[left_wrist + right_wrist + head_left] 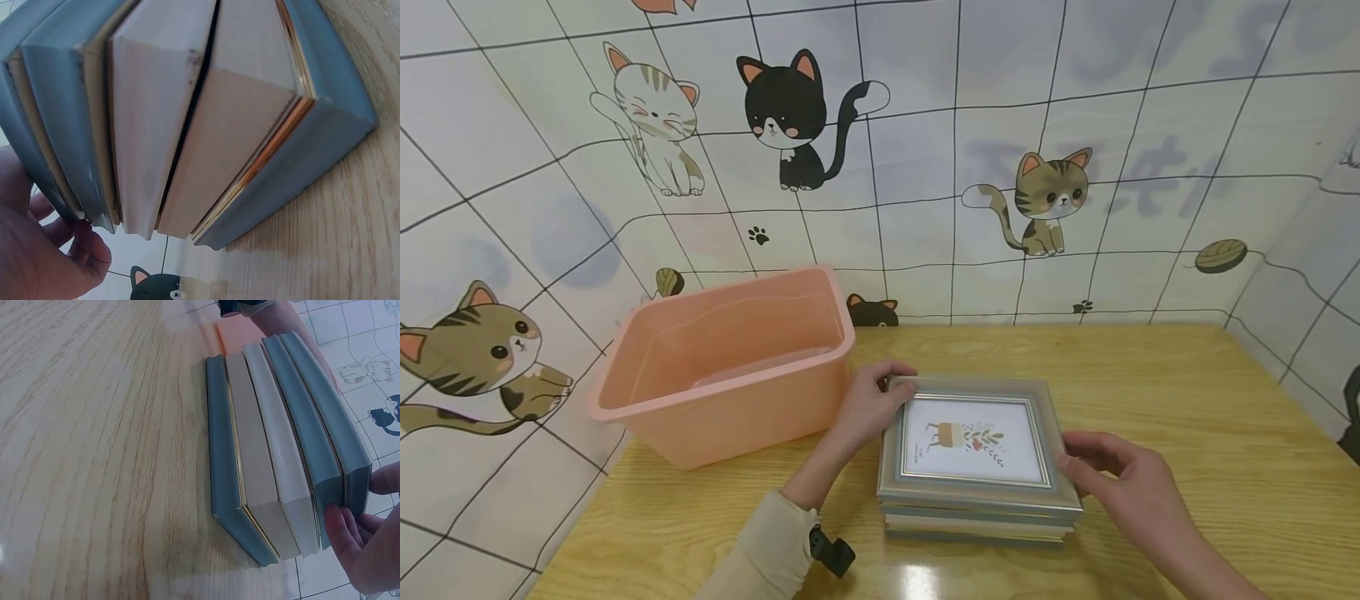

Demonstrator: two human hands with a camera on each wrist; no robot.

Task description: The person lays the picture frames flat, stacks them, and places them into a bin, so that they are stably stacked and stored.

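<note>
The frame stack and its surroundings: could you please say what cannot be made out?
Lower frames, their faces: head view, under the top frame.
Tiny lettering: head view, too small to read.
Pink tub, part of floor: head view, behind its near wall.
Dark object: head view, cut off by the right edge.

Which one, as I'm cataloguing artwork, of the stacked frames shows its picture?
The topmost frame, its picture facing up uncovered; the frames beneath show only their edges.
</note>
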